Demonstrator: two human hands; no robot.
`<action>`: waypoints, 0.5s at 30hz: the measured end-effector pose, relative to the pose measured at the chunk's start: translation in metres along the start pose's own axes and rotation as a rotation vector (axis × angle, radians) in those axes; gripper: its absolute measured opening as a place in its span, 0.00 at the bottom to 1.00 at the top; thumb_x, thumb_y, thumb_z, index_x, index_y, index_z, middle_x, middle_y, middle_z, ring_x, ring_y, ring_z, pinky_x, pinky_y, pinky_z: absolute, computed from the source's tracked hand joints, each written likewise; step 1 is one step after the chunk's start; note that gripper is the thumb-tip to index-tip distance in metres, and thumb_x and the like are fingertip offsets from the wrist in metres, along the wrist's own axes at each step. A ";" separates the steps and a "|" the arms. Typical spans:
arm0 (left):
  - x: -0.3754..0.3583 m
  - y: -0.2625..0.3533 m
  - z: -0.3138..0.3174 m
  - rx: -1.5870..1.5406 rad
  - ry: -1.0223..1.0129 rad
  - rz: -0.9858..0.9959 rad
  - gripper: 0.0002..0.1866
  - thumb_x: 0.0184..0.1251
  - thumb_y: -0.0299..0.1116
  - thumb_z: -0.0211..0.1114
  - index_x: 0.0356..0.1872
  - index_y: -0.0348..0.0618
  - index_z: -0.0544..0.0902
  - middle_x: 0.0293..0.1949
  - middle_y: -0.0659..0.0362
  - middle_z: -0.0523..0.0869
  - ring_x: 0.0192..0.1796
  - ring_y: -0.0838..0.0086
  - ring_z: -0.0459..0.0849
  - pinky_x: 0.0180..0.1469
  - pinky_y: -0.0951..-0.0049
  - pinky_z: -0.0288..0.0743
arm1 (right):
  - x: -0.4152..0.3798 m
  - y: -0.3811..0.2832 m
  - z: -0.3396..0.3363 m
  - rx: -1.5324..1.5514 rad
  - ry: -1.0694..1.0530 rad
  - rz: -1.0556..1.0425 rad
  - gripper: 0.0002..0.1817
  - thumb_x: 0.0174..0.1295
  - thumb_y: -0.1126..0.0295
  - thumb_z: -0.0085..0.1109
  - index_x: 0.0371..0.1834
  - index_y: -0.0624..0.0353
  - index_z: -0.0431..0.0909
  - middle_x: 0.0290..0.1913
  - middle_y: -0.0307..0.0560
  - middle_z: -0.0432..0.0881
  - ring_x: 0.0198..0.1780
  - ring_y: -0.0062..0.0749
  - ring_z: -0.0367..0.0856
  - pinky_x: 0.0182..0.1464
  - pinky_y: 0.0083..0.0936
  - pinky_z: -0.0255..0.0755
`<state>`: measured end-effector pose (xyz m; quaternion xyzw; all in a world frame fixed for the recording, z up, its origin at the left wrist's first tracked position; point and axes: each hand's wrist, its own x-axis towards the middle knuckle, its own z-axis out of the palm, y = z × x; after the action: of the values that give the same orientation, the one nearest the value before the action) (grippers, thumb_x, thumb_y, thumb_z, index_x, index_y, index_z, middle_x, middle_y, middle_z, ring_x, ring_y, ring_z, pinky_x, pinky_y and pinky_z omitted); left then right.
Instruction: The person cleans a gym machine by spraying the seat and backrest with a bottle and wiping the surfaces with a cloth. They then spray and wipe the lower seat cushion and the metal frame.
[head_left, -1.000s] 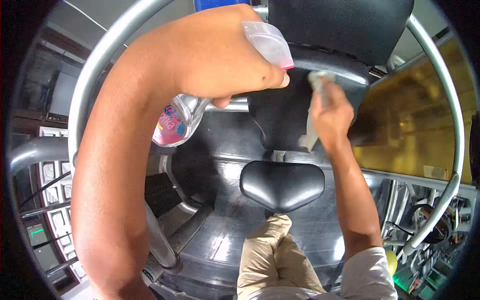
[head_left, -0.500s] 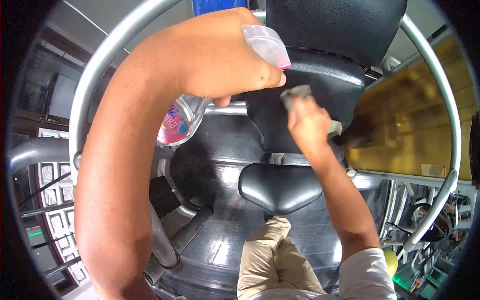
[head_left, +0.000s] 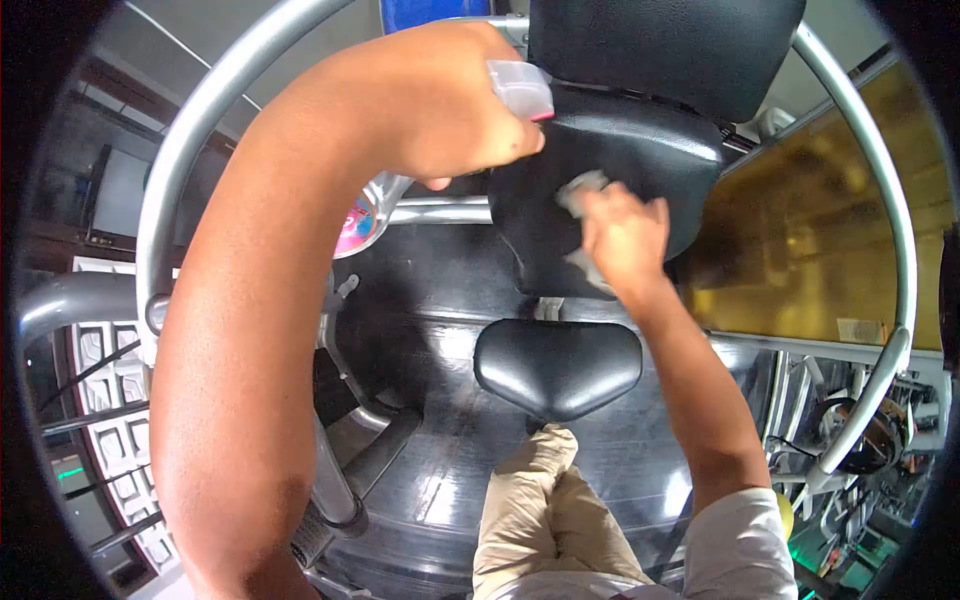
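Cloth (head_left: 580, 190), one, pale grey, blurred: held in the right hand (head_left: 625, 235) over the middle of a broad black pad (head_left: 560, 150), with one end bunched beyond the fingertips and a loose end hung out beneath the palm, toward the wearer; its long axis cannot be told. The fingers of that hand are curled and clamped on the cloth, one at the picture's right side being set apart from the rest; the hand is pointed away from the wearer and slightly to the left. Spray bottle (head_left: 362, 222), one, clear, with a pink and blue label: held in the left hand (head_left: 460, 105), left of the pad. Its long axis is slanted, the base being set low and to the left, the translucent spray head (head_left: 520, 90) high and to the right, with the front end directed right, over the pad's far left corner. The left fingers are closed around the neck, most of them being hidden behind the hand. Beyond the broad pad, an upper black pad (head_left: 665, 50) is seen; nearer the wearer, a small rounded pad (head_left: 558, 368) is placed above tan trousers (head_left: 555, 510). The group is flanked by curved silver tubing (head_left: 178, 170) on both sides, and a yellowish panel (head_left: 810, 220) is seen at right. Beneath, dark glossy flooring (head_left: 440, 480) is shown.
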<state>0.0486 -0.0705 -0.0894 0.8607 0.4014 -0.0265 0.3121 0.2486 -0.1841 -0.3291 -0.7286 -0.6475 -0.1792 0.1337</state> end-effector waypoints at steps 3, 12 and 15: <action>-0.003 0.000 0.003 0.014 0.014 -0.033 0.20 0.63 0.42 0.75 0.53 0.44 0.88 0.38 0.57 0.89 0.22 0.74 0.81 0.27 0.72 0.78 | 0.043 0.033 -0.033 0.411 0.272 0.422 0.12 0.64 0.68 0.60 0.49 0.42 0.85 0.35 0.48 0.83 0.35 0.47 0.85 0.43 0.45 0.74; 0.004 0.000 0.018 0.128 0.291 0.396 0.15 0.62 0.41 0.78 0.45 0.44 0.89 0.36 0.59 0.88 0.33 0.77 0.84 0.39 0.73 0.80 | 0.004 0.033 -0.007 0.015 0.029 -0.111 0.10 0.61 0.65 0.62 0.46 0.39 0.83 0.37 0.39 0.80 0.37 0.38 0.85 0.44 0.50 0.69; 0.009 -0.008 0.024 0.029 0.266 0.389 0.11 0.65 0.38 0.76 0.38 0.43 0.87 0.28 0.62 0.84 0.32 0.78 0.82 0.37 0.73 0.76 | 0.008 0.024 -0.019 0.180 0.169 0.217 0.14 0.62 0.66 0.62 0.51 0.39 0.83 0.38 0.42 0.81 0.40 0.40 0.85 0.44 0.50 0.69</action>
<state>0.0534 -0.0741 -0.1154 0.9222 0.2651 0.1419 0.2433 0.2712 -0.1883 -0.3081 -0.7615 -0.5649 -0.1659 0.2710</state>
